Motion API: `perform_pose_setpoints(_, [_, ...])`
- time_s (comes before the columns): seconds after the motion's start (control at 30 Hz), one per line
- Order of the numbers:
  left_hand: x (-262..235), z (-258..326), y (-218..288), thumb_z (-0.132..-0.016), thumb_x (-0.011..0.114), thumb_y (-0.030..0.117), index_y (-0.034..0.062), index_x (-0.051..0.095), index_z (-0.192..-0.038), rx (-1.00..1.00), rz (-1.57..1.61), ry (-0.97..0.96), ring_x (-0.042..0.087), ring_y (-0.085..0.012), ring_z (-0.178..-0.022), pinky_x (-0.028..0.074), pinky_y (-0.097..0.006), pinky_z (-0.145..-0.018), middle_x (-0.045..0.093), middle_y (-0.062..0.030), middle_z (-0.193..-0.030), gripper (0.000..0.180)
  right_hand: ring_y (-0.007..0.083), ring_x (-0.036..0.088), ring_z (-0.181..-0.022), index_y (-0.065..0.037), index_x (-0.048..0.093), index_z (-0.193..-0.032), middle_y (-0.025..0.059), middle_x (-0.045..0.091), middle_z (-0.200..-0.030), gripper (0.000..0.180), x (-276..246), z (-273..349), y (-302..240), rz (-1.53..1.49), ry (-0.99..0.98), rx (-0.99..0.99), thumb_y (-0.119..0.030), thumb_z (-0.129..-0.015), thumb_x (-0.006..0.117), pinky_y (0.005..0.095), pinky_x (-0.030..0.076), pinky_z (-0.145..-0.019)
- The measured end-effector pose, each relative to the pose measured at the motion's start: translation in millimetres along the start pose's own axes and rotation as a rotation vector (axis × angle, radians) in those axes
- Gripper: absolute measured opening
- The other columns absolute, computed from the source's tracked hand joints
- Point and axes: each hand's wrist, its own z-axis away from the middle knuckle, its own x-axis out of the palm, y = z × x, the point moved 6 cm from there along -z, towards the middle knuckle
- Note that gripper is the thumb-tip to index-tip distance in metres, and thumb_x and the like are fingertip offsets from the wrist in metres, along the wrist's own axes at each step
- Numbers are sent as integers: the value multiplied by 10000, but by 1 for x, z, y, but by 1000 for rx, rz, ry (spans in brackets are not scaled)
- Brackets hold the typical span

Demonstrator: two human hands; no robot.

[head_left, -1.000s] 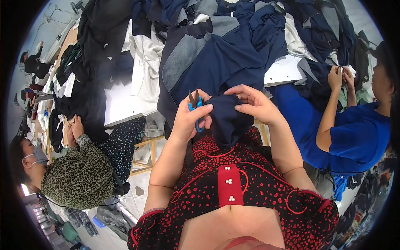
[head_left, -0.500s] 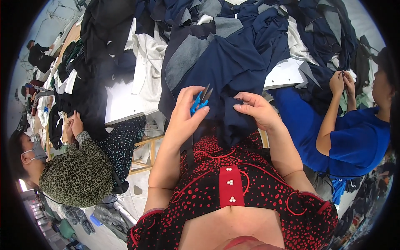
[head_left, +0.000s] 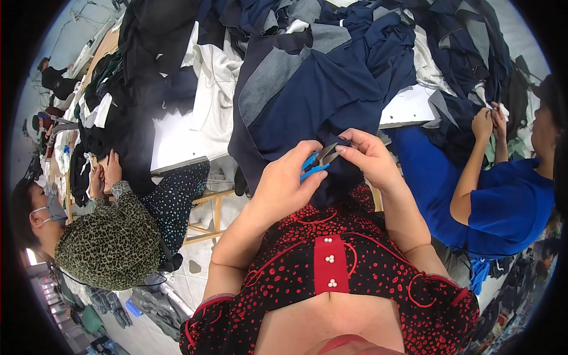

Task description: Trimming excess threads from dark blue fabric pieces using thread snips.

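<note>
My left hand is closed around a pair of blue-handled thread snips. Their grey blades are apart and point at the fingertips of my right hand. Thumb and forefinger of that right hand pinch an edge of a navy blue garment. The cloth hangs down over my lap below the pinch and spreads up across the table in front of me. Whether the blades touch the fabric or a thread there, I cannot make out.
Piles of dark cloth and white cloth cover much of the white table. A person in a leopard-print top sits at left, and a person in blue sits at right, both handling fabric.
My left hand has moved right, bringing the snips from beside the cloth up to my right fingertips. The right hand keeps its pinch on the navy garment.
</note>
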Motion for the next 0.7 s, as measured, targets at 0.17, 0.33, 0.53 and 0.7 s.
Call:
perform_pose_setpoints(0.17, [1, 0, 0, -770, 645, 110, 59, 496, -1061, 27, -23, 24, 604, -340, -744, 474, -377, -633, 587, -143, -822, 331, -19, 457, -705, -9, 566, -951, -57, 551, -814, 86, 1, 2, -2, 108, 17, -33, -61, -882, 554, 141, 369, -615])
perform_pose_setpoints(0.33, [0, 0, -1, -770, 643, 112, 61, 498, -1046, 6, -46, 29, 602, -345, -729, 469, -390, -618, 586, -140, -805, 316, 18, 500, -833, -16, 546, -1002, -37, 557, -897, 132, -2, 1, 2, 119, 14, 21, -32, -872, 564, 177, 408, -756])
perform_pose_setpoints(0.53, [1, -2, -2, -776, 639, 114, 58, 496, -1049, 15, -28, 35, 604, -350, -739, 472, -389, -625, 586, -149, -812, 312, -15, 442, -694, -9, 558, -944, -57, 537, -794, 77, 2, -1, -6, 148, 58, -77, -51, -879, 555, 148, 357, -602])
perform_pose_setpoints(0.7, [2, -2, -4, -792, 628, 116, 52, 492, -1050, 14, 47, 40, 603, -351, -755, 475, -380, -637, 586, -157, -830, 299, -14, 429, -681, -12, 554, -956, -57, 534, -798, 86, 1, -2, -4, 157, 44, -81, -48, -878, 557, 150, 345, -588])
